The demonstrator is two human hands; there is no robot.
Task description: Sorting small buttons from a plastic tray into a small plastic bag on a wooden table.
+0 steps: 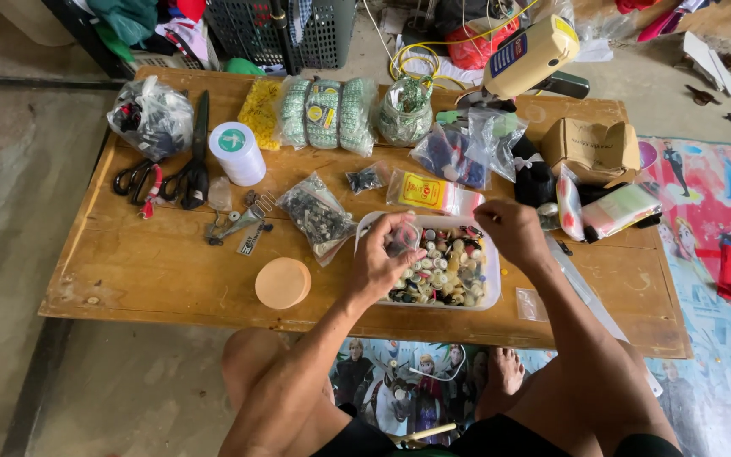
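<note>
A clear plastic tub (492, 288) full of mixed buttons (450, 271) sits near the front edge of a low wooden table (171, 262). My left hand (380, 258) is over the tub's left end and holds a small clear bag (402, 240) with buttons in it. Over the tub's far right corner, my right hand (513, 230) has its fingers curled down into the buttons; whether it pinches one is hidden.
Black scissors (196, 161), a white thread spool (236, 152), a round tan lid (282, 283), metal clips (239, 224) and several small bags of parts (319, 216) lie at the left. A cardboard box (594, 148) and a yellow tool (528, 55) stand at the back right.
</note>
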